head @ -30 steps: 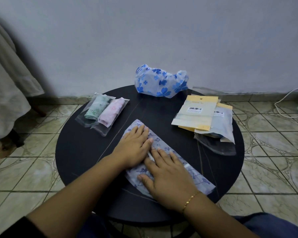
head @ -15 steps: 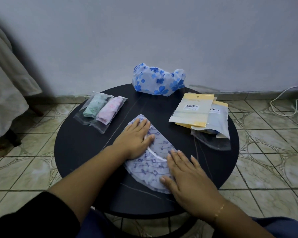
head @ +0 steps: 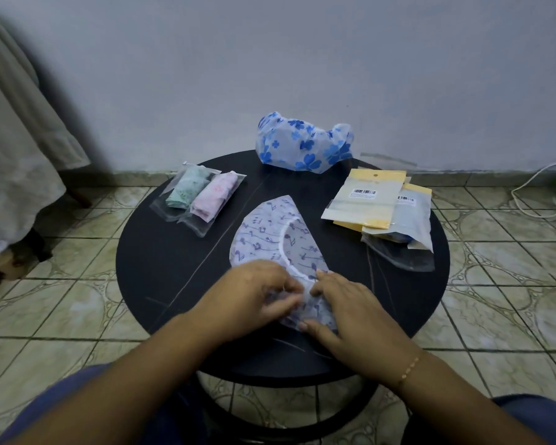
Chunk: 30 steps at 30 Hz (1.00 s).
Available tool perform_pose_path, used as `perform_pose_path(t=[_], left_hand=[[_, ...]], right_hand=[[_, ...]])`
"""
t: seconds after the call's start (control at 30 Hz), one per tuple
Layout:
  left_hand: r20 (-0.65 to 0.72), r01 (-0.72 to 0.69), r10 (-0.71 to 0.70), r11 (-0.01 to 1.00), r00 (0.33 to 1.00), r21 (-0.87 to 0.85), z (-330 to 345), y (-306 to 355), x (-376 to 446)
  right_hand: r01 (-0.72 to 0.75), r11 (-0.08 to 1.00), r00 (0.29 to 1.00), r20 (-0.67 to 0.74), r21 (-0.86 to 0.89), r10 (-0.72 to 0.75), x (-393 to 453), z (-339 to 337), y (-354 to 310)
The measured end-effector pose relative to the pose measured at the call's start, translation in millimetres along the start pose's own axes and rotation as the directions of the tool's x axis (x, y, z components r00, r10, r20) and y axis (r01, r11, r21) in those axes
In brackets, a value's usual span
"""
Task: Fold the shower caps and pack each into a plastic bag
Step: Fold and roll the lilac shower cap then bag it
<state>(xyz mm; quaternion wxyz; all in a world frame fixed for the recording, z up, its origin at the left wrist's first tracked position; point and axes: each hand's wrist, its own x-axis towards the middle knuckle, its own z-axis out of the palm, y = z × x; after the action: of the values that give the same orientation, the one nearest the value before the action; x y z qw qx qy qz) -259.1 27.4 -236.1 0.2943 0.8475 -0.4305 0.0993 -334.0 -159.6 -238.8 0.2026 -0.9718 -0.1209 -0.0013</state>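
Round black table [head: 161, 268] on a tiled floor [head: 45, 316]. On it: folded shower cap with a purple note print [head: 270, 239] at centre, its near end under both hands; two packed bags, green [head: 187, 191] and pink [head: 214, 200], far left, touching. Crumpled blue-flowered cap [head: 302, 146] at far edge; stack of empty bags [head: 382, 216] at right.
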Motion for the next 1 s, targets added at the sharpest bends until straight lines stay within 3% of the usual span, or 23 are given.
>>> perform_pose_path(t=[0.1, 0.23, 0.37, 0.5, 0.7, 0.83, 1.0], left_hand=[[0.136, -0.012, 0.006, 0.999, 0.991, 0.049, 3, -5, -23], [0.114, 0.012, -0.029, 0.989, 0.993, 0.145, -3, -14, -32], [0.066, 0.045, -0.054, 0.99, 0.996, 0.135, -3, -16, -36], [0.017, 0.134, -0.134, 0.991, 0.991, 0.005, -5, -21, -32], [0.127, 0.229, -0.222, 0.973, 0.967, -0.038, -13, -19, -25], [0.195, 0.218, -0.221, 0.975, 0.955, 0.035, -17, -16, -25], [0.219, 0.265, -0.259, 0.964, 0.941, 0.003, -16, -16, -27]], right_hand=[[0.014, 1.0, 1.0, -0.017, -0.015, -0.014, 9, 4, -4], [0.022, 0.999, 0.997, 0.069, 0.044, -0.025, 13, 0, -10], [0.041, 0.996, 0.996, 0.075, 0.074, -0.046, 8, -7, -9], [0.101, 0.993, 0.995, -0.009, 0.061, -0.1, 7, -5, -4], [0.101, 0.995, 0.983, -0.152, 0.01, -0.099, 11, 8, 2], [0.046, 0.999, 0.996, -0.079, 0.025, -0.043, 14, 4, 5], [-0.026, 0.995, 1.0, -0.013, 0.097, 0.028, 15, 0, 4]])
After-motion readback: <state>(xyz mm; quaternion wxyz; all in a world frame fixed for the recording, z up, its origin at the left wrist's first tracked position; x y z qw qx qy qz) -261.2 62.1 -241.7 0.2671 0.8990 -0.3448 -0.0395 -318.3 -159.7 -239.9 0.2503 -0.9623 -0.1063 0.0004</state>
